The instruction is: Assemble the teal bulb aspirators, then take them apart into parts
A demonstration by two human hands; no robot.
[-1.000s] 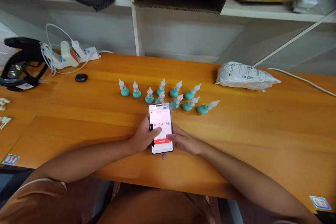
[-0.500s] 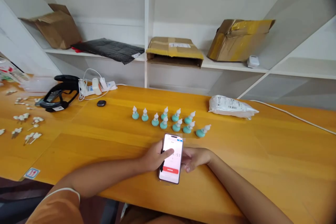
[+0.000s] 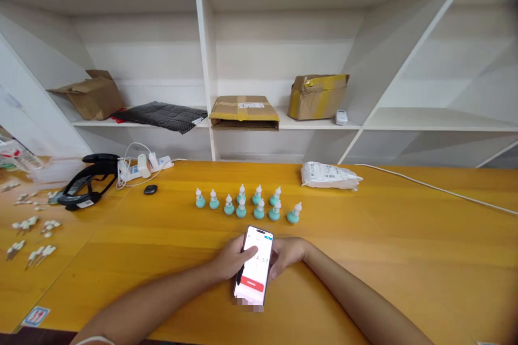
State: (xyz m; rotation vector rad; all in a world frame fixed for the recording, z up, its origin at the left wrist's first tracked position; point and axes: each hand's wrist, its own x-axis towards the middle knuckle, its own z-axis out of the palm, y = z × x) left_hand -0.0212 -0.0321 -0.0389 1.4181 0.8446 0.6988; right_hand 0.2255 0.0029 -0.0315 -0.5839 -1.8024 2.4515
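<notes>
With fingers of the left hand [image 3: 232,260] wrapped round the near edge, holds the phone [image 3: 258,270] at lower centre of the frame, with thumb [image 3: 250,252] over the screen. Rests right hand [image 3: 286,254] curled at the other edge; cannot tell how firmly. Could drop the phone through a slack left grip, or press the red button [image 3: 251,283] by a stray thumb. Could topple teal pieces [image 3: 259,214], mid-frame, by pushing forward.
</notes>
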